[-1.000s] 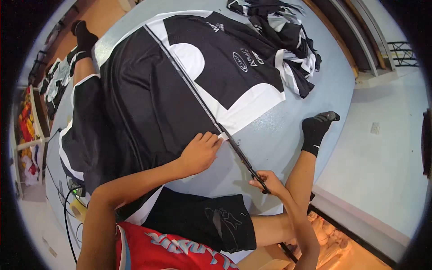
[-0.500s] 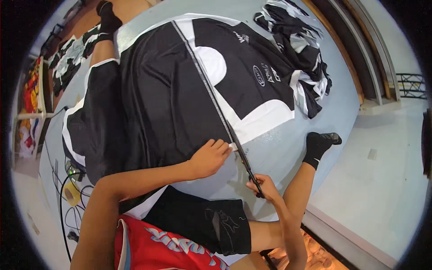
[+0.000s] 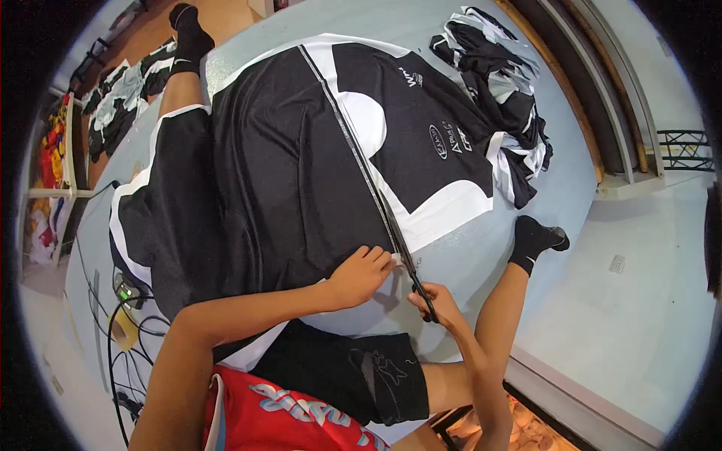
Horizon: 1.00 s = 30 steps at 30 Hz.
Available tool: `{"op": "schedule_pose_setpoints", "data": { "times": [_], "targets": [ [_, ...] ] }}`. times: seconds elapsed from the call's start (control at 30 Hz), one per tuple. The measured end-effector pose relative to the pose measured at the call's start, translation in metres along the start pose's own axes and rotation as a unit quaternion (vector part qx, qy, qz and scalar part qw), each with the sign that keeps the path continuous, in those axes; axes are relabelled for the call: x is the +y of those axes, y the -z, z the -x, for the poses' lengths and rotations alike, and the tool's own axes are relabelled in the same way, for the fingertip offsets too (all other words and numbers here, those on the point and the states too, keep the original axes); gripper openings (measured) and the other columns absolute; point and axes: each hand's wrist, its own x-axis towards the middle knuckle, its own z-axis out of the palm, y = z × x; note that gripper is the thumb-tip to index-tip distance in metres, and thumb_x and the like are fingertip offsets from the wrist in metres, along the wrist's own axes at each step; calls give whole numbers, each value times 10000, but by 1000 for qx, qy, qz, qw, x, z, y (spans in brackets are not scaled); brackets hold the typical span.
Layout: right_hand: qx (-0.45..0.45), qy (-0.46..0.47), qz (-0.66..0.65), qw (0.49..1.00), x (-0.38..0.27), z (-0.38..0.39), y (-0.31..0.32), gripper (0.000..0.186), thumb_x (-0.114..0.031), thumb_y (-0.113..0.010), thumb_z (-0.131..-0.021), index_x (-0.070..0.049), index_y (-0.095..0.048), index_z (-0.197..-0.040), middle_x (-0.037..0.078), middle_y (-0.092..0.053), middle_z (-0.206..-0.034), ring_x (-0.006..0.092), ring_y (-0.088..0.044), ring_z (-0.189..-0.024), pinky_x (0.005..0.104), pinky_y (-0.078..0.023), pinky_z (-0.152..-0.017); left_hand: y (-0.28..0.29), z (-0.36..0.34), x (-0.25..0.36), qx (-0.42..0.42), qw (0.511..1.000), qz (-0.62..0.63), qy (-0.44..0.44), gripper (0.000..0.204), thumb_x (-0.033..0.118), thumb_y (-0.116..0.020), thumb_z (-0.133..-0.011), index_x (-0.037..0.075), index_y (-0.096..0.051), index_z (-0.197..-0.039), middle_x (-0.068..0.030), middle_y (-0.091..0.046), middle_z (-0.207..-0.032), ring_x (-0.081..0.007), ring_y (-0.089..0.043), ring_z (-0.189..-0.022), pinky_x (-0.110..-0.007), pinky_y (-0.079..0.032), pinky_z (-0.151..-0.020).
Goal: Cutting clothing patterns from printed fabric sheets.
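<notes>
A large sheet of black fabric with white panels and edging (image 3: 263, 188) lies spread over the pale blue surface (image 3: 466, 255), with a long, narrow printed strip (image 3: 346, 137) running diagonally along it. My left hand (image 3: 365, 278) is closed on the white fabric edge at the strip's lower end, beside the blades. Long black scissors (image 3: 412, 274) are gripped in my right hand (image 3: 434, 304), their blades lying along the strip, reaching up into the fabric.
Crumpled black-and-white fabric (image 3: 489, 75) lies at upper right, more (image 3: 124, 105) at upper left. Cables, a yellow roll (image 3: 124, 327) and a small device (image 3: 131, 289) are at left. My legs (image 3: 502, 323) are on the surface. Shelving (image 3: 53, 193) holds coloured cloth.
The scissors have moved farther up along the strip with my right hand. My left hand stays at the fabric edge. The whole view has shifted slightly.
</notes>
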Motion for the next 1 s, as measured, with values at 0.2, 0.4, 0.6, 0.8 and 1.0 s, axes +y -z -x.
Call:
{"op": "schedule_pose_setpoints", "data": {
  "times": [0.2,0.4,0.6,0.8,1.0],
  "targets": [
    [31,6,20,999,-15,-13,-3,450,-418,-831,-884,-119,-553,-694,-50,-484,-577,67,-469,-503,250,-344,-469,-2,2,-2,-3,1000,-1,-1,434,119,-700,-759,-29,-649,-1164,-86,-551,-1043,-231,-514,-977,-345,-402,-810],
    [8,31,9,999,-40,-25,-1,443,-435,-826,-881,-106,-586,-706,-46,-498,-576,70,-472,-503,253,-345,-477,-6,6,-2,15,1000,2,2,399,115,-662,-813,-43,-666,-1180,-83,-554,-1028,-230,-505,-972,-348,-397,-811],
    [14,26,39,999,-63,-36,-4,412,-452,-791,-908,-83,-664,-773,-47,-508,-577,66,-482,-507,248,-372,-483,-6,8,-4,-31,999,16,1,389,143,-646,-856,-15,-682,-1210,-97,-565,-1092,-252,-503,-1046,-369,-401,-856],
    [-4,49,18,999,-82,-44,-6,421,-459,-765,-929,-73,-681,-780,-36,-520,-579,71,-507,-512,246,-391,-485,-9,10,-2,8,1000,-4,-2,253,138,-660,-829,15,-711,-1045,-73,-565,-1085,-232,-496,-1042,-357,-390,-857],
    [3,49,56,997,-108,-64,-8,452,-469,-758,-932,-94,-629,-715,-32,-536,-581,70,-511,-515,244,-384,-480,-13,11,-2,9,1000,1,-1,304,155,-680,-791,14,-702,-1059,-75,-567,-1098,-236,-497,-1067,-363,-390,-868]
  ]
}}
